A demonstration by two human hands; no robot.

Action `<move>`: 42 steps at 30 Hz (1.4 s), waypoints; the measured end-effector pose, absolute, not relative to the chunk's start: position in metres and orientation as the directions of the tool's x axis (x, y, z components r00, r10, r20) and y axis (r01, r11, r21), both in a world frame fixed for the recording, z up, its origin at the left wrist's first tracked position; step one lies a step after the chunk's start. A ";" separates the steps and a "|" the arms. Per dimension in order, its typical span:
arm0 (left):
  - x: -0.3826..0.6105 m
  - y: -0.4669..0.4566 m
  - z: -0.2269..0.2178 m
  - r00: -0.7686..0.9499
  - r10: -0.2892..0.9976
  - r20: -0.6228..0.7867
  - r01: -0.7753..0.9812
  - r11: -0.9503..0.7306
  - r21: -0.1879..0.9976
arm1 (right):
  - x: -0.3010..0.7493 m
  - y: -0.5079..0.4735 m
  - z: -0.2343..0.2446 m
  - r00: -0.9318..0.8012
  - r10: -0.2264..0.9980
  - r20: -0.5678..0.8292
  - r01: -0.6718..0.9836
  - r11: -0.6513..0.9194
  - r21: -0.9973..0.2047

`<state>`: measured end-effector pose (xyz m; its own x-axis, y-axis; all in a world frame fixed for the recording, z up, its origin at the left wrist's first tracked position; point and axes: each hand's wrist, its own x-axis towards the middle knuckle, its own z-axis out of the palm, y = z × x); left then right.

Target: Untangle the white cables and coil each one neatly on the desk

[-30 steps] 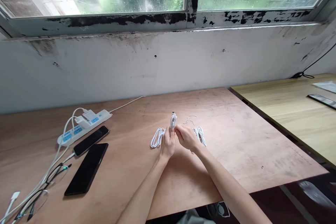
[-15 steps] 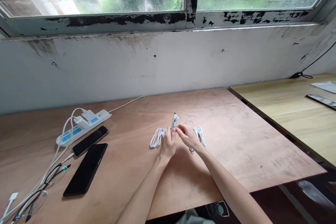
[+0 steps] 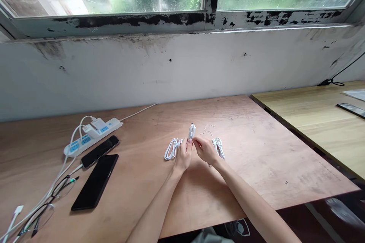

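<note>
My left hand (image 3: 183, 155) and my right hand (image 3: 206, 150) meet at the middle of the brown table (image 3: 256, 159). Both pinch a small bundled white cable (image 3: 191, 131) that stands upright between their fingertips, its plug pointing up. A coiled white cable (image 3: 172, 148) lies flat just left of my left hand. Another coiled white cable (image 3: 219, 147) lies right of my right hand, partly hidden by it. A thin wire tie (image 3: 207, 130) lies just beyond the hands.
At the left are a white power strip (image 3: 92, 134) with plugged chargers, two black phones (image 3: 99, 146) (image 3: 95, 181) and eyeglasses (image 3: 42, 207). A lighter table (image 3: 319, 121) adjoins at the right, with a dark flat device (image 3: 351, 109). A wall and window run behind.
The hands and the upright cable have stayed nearly in place; the fingers have shifted slightly round the bundle. The view has drifted a little.
</note>
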<state>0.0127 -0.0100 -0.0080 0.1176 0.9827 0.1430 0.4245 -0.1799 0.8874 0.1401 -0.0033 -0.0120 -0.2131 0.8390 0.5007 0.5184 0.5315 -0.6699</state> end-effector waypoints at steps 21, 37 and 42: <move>0.015 -0.007 -0.007 0.122 0.990 0.073 0.215 -0.098 0.972 | 0.150 -0.007 -0.003 -0.306 0.836 0.455 0.657 0.531 -0.535; 0.014 -0.014 0.001 0.173 0.954 0.243 0.664 -0.295 0.687 | 0.137 0.001 -0.012 -0.222 0.975 -0.028 -0.278 -0.091 -0.956; 0.016 -0.017 -0.003 0.141 0.938 0.316 0.826 -0.287 0.485 | 0.141 0.006 -0.012 -0.498 0.837 -0.228 -0.402 -0.455 -0.794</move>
